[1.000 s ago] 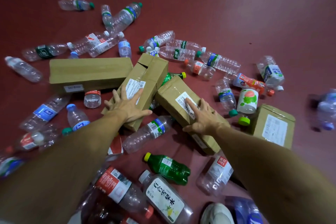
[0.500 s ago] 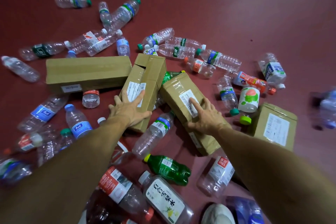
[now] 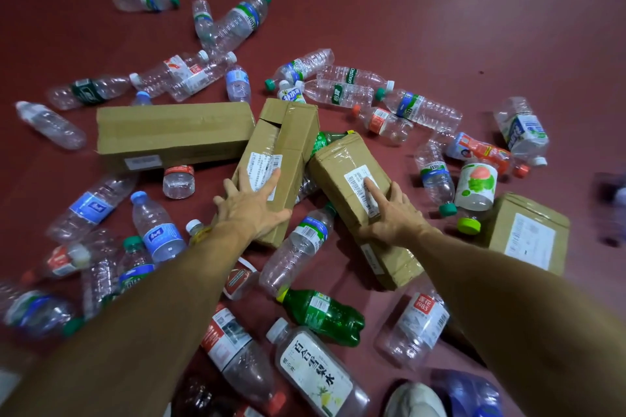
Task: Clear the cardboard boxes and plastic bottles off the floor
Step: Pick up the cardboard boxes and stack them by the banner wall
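A dark red floor [image 3: 440, 10] is shown from above, strewn with cardboard boxes and plastic bottles. The longest box [image 3: 172, 132] lies flat at the left, its long side running left to right. A taped middle box [image 3: 281, 159] is set at an angle, its far corner touching the right end of the longest box. A third box [image 3: 349, 186] lies just beside it on the right, tilted, with a white barcode label on top. A smaller box [image 3: 528, 234] sits apart at the far right.

The left hand [image 3: 252, 210] is laid on the near end of the middle box, fingers straight and spread, the index finger across its label and the thumb out toward the right edge. The right hand [image 3: 393, 213] is laid on the third box in the same manner, fingers spread, the index finger on the barcode label. Neither box is seen clear of the floor.

A clear bottle with a green-and-blue label [image 3: 298, 247] lies between the two handled boxes. A green bottle [image 3: 321, 315] and a bottle with a white printed label [image 3: 315, 372] lie nearer the viewer. Many more clear bottles are scattered on all sides. The toe of a pale shoe [image 3: 415, 399] is seen at the lower edge.
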